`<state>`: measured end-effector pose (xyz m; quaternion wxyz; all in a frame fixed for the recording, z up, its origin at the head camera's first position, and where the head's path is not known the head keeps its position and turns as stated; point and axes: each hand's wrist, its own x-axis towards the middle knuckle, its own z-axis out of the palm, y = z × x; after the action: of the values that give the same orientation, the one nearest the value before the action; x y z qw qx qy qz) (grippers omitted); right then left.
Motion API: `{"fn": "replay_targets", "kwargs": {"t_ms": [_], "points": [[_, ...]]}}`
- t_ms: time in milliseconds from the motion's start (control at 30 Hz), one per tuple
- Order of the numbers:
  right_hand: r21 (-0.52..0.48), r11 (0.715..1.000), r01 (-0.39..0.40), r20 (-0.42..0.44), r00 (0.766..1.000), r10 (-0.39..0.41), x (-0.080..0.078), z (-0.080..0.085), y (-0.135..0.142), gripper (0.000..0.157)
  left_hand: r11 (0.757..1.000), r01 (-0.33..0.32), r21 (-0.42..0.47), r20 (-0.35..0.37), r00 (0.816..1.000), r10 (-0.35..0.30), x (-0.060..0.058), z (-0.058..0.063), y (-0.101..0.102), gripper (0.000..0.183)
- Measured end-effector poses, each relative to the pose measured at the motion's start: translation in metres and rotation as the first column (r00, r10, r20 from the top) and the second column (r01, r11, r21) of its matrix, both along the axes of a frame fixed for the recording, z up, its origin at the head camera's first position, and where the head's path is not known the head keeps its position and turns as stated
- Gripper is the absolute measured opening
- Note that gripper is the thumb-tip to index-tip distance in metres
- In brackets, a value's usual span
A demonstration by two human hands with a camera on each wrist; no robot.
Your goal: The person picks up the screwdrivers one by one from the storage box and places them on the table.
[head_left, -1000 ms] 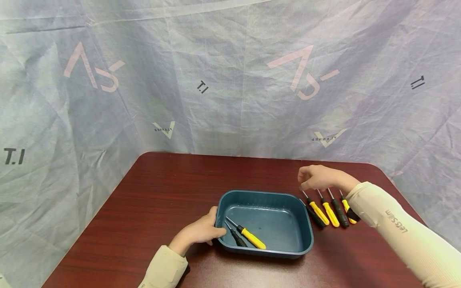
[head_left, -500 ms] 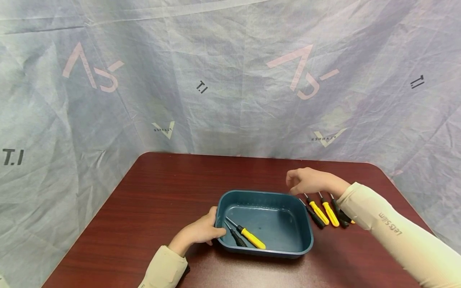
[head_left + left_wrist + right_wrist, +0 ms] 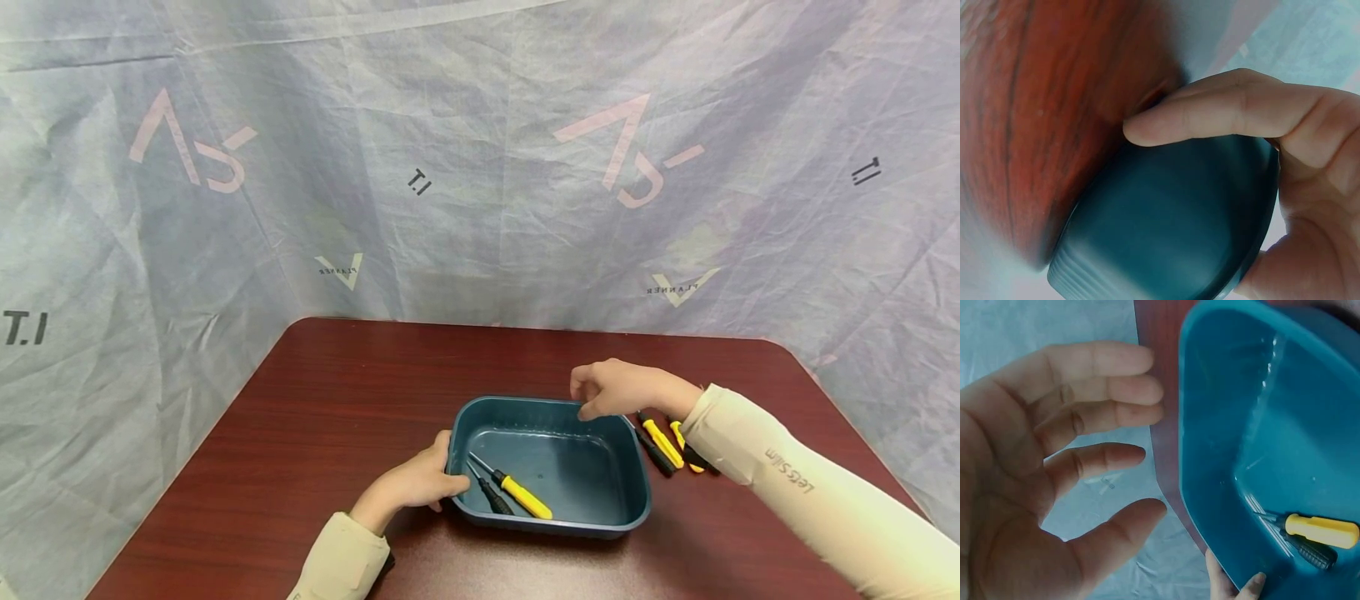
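Note:
My left hand [image 3: 418,482] grips the left end of a dark teal plastic bin [image 3: 573,467], thumb over the rim. In the left wrist view its fingers [image 3: 1210,112] lie along the bin's outer wall [image 3: 1160,219]. Inside the bin, toward the near left corner, lie a yellow-handled screwdriver [image 3: 527,497] and a black-handled screwdriver [image 3: 496,501] side by side. My right hand [image 3: 621,388] hovers over the bin's far right rim, holding nothing. The right wrist view shows that hand's fingers [image 3: 1104,390] loosely extended, thumb apart from them.
Right of the bin, more screwdrivers lie in a row on the reddish-brown table [image 3: 337,400]: a black one [image 3: 656,453], a yellow one [image 3: 664,443], and others partly hidden by my right sleeve [image 3: 780,467]. A printed grey sheet [image 3: 465,242] hangs behind the table.
My right hand has moved left and slightly nearer, from above the screwdriver row to above the bin's far rim. The left hand, the bin and the screwdrivers have stayed put.

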<state>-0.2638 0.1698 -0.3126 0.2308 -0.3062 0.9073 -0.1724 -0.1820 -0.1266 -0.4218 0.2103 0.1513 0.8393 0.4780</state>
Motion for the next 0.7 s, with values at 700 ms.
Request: {"fn": "replay_targets", "kwargs": {"t_ms": [700], "points": [[0.031, 0.997, -0.064, 0.045, 0.997, 0.063, 0.017, -0.02, -0.033, 0.017, 1.0, -0.002, -0.001, 0.0, 1.0, 0.002, -0.001, -0.002, -0.001, 0.071]]}}
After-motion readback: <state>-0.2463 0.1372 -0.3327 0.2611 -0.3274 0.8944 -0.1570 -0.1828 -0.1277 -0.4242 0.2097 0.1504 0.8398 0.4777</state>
